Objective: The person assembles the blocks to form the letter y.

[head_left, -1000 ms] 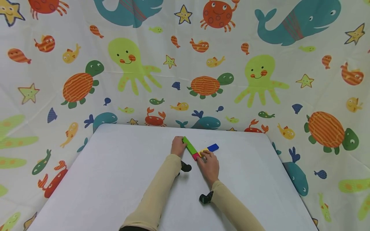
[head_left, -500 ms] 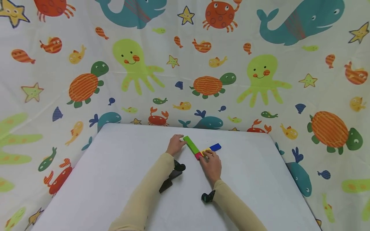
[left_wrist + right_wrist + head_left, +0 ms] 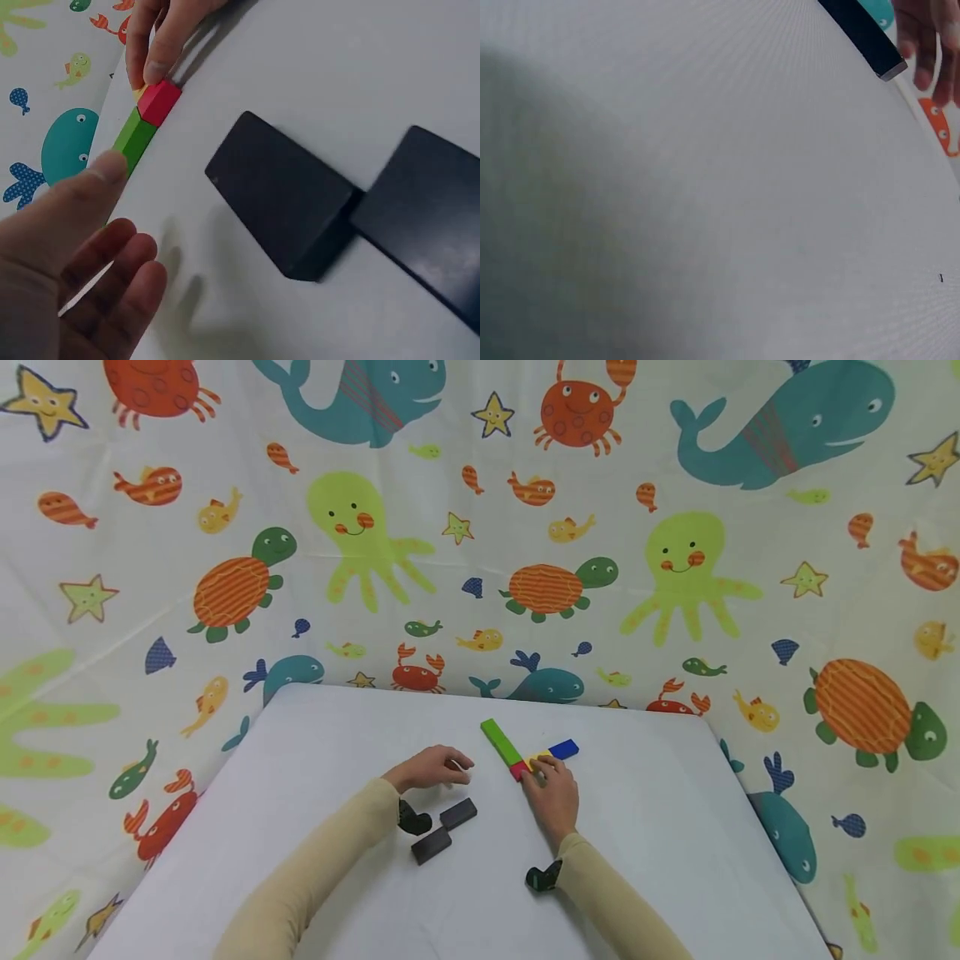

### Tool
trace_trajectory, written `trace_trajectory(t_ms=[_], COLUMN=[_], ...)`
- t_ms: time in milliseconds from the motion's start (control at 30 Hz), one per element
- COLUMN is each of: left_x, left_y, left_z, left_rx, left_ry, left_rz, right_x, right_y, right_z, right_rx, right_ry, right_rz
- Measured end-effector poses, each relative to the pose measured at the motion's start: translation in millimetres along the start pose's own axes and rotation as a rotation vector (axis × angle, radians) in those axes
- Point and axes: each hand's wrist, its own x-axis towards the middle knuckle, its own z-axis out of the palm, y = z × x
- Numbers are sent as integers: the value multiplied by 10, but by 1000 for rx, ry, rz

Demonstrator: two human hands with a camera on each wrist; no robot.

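A green strip (image 3: pixel 501 742) lies end to end with a red block (image 3: pixel 160 103) on the white table. At an angle from the red end run a yellow block (image 3: pixel 536 758) and a blue block (image 3: pixel 564 749). My right hand (image 3: pixel 552 795) pinches at this corner, thumb on the red block and fingers by the yellow one, which it partly covers. My left hand (image 3: pixel 431 768) holds nothing, its fingers loosely bent over the table, left of the green strip. Just in front of it lie two black blocks (image 3: pixel 458 813), which nearly meet at their corners.
The white table (image 3: pixel 660 827) ends at a cloth backdrop (image 3: pixel 450 635) printed with sea animals. A small black camera sits on my left wrist (image 3: pixel 414 819) and another on my right wrist (image 3: pixel 543 877).
My left hand has let go of the green strip's far end and moved left and nearer, uncovering the two black blocks. My right hand stays at the red and yellow corner.
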Motion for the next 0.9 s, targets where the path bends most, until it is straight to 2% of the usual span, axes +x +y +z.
trace_trajectory(t_ms=[133, 300, 533, 733, 900], left_x=[-142, -267, -357, -396, -396], left_y=[-64, -107, -144, -138, -141], left_z=[30, 37, 32, 35, 56], left_rx=[-31, -41, -53, -60, -32], left_ry=[-104, -170, -276, -299, -301], left_rz=[10, 19, 62, 75, 80], right_x=[-17, -25, -39, -53, -73], right_y=[-6, 3, -4, -16, -37], right_z=[1, 13, 8, 7, 10], right_rx=[2, -11, -3, -10, -4], right_ry=[-2, 10, 11, 3, -2], right_rz=[7, 0, 13, 17, 17])
